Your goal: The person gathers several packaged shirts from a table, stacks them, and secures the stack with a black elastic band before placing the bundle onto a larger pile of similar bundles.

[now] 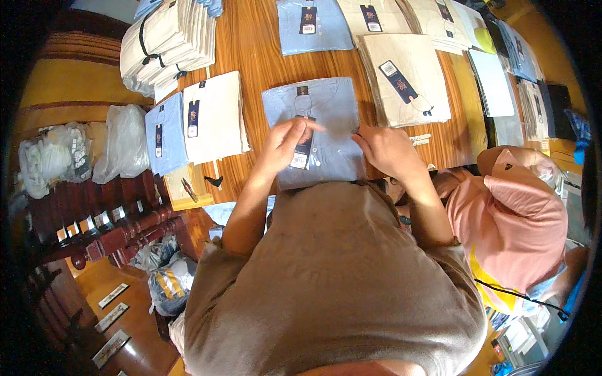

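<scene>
A folded light-blue shirt (335, 103) in a clear plastic bag lies on the wooden table right in front of me. It carries a dark hang tag (303, 150) with a white label. Over the tag is my left hand (282, 145), its fingers partly curled and smeared by motion, so its grip is unclear. My right hand (387, 149) is closed at the shirt's right edge, fingertips pinched together. A small dark bit shows at those fingertips; what they hold I cannot make out.
Bagged cream shirts (407, 75) are stacked to the right, and a tied cream bundle (166, 44) stands far left. Blue (166, 141) and cream shirts (214, 116) lie nearer left. Small snips (189, 189) rest by the table's left edge. A person in pink (514, 207) sits close at my right.
</scene>
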A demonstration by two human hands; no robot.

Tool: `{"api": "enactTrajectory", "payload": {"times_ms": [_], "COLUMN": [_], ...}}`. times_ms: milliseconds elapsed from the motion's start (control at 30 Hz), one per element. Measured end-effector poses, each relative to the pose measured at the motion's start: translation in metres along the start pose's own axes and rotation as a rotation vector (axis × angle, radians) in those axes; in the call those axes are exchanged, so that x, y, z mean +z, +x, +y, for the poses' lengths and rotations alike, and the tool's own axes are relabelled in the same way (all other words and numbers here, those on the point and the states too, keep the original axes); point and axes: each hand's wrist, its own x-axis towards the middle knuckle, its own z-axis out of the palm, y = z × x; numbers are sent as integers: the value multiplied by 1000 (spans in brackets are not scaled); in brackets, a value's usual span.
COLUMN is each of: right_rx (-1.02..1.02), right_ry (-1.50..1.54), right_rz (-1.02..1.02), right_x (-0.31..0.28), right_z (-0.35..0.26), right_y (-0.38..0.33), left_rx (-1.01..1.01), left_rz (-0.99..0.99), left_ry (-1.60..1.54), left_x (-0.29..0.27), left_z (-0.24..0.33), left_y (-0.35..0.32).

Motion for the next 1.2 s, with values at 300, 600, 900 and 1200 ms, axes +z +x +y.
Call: {"api": "enactTrajectory", "payload": {"times_ms": [300,600,900,1200], "right_rx": [-213,-106,37,-70], "right_ry": [-97,40,-77,42], "right_rz": [32,201,291,537], "right_x": [7,19,79,65], "right_z": [-21,-37,-44,-14], "right_y": [49,45,18,18], "left_rx": [-35,-315,-265,-25], "left_rz": [-436,-340,-237,-90], "left_ry": [193,180,-160,249], "left_x": [3,10,18,20], "left_z": [-15,0,-28,-27], "left_y": [48,54,56,32]}}
